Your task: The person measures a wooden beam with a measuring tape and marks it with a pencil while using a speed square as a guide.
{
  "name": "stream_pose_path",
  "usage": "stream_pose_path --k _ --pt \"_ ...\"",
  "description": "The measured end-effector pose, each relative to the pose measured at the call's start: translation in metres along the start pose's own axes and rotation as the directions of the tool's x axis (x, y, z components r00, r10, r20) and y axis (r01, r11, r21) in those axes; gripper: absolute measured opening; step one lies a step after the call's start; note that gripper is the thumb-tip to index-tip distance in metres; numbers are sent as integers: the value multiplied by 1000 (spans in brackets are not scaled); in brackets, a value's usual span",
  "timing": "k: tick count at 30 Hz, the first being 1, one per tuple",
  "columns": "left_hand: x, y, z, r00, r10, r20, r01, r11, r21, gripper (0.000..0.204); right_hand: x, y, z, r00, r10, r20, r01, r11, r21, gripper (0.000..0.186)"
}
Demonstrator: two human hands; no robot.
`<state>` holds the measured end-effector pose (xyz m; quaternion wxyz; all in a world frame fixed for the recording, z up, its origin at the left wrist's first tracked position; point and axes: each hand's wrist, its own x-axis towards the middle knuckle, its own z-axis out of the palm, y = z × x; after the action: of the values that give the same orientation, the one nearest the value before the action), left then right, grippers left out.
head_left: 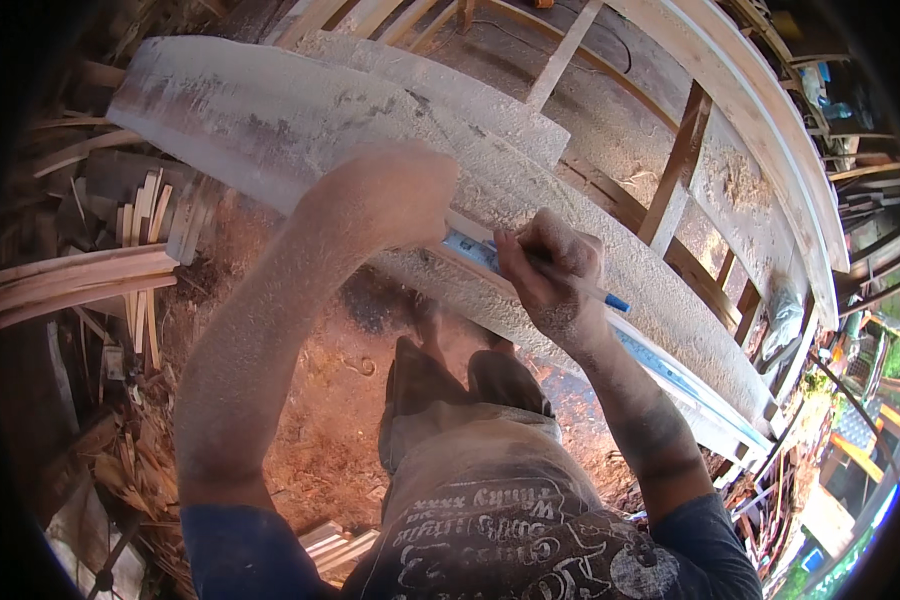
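Note:
A long dust-covered pale plank (pixel 270 90) runs diagonally in front of me. A blue-and-silver measuring strip (pixel 670 373) lies along its near part. My left hand (pixel 400 190) is closed at the strip's upper-left end, its fingertips hidden behind the back of the hand, so what they grip is unclear. My right hand (pixel 555 265) is closed around a slim pen (pixel 602 296) with a blue end, just over the strip and to the right of my left hand.
A wooden framework (pixel 670 190) with crosspieces stands beyond the plank. Loose timber strips (pixel 75 280) are piled at the left. My legs are below the plank, on a reddish, shaving-strewn floor (pixel 320 400). A crumpled plastic bag (pixel 782 312) sits in the frame at right.

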<state>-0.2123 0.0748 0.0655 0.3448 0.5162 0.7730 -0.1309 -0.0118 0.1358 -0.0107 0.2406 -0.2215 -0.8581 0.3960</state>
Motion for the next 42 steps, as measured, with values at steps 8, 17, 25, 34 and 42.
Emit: stream_pose_path --k 8,17,25,34,42 --pt "6 -14 7 990 131 -61 -132 991 -24 17 -72 -17 -47 980 32 -194 17 969 247 17" --pt "-53 -77 59 975 204 -92 -207 978 -22 35 -367 34 -121 -68 986 -153 33 155 987 87" --pt "-42 -148 95 915 387 116 -376 920 -108 35 -504 39 -274 -282 683 -674 278 730 624 41" --pt "-50 -138 103 918 394 -49 -397 911 -110 41 -362 13 -267 -137 694 -707 223 716 661 24" --pt "-72 -46 118 819 441 -366 -570 697 -435 40 -101 -72 13 801 594 76 -464 535 706 34"
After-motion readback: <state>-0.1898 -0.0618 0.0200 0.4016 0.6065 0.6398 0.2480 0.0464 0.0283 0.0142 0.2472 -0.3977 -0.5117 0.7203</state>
